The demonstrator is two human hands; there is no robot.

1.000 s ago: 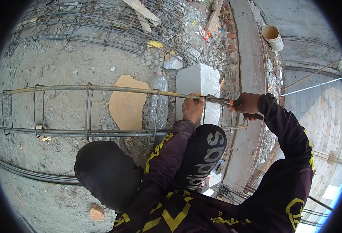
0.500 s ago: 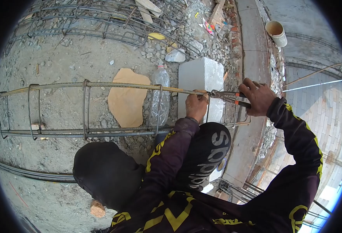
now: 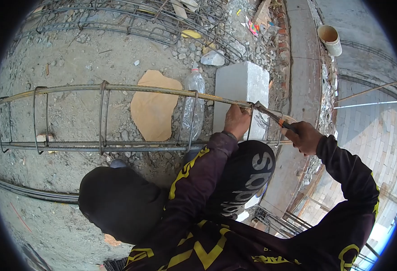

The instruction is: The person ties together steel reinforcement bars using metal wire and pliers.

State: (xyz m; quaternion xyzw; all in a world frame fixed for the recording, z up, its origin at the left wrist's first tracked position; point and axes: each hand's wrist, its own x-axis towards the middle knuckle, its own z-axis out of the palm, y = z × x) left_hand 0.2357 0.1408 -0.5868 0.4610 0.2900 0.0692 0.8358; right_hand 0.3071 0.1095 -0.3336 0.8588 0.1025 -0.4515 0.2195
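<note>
Orange-and-black-handled pincers [image 3: 270,115] are in my right hand [image 3: 306,137], the fingers closed round the grips. Their jaws meet the upper steel bar [image 3: 153,90] where a bent stirrup [image 3: 251,122] crosses it; any tie wire there is too small to make out. Just left of that joint, my left hand [image 3: 237,121] is closed on the bar from below, close to the stirrup. The rebar cage runs leftward from my hands, with more stirrups [image 3: 102,117] spaced along it. Behind my left hand stands a white block [image 3: 239,83].
A plastic bottle [image 3: 194,101] and a tan flat piece [image 3: 155,106] lie beneath the cage. More rebar cages [image 3: 130,20] lie on the rubble at the top. A concrete ledge [image 3: 304,67] runs along the right, with a bucket [image 3: 330,40] beyond it.
The pincers have turned, their handles now closer together and slanting down to the right. My right hand has moved lower. My left hand keeps its place at the bar.
</note>
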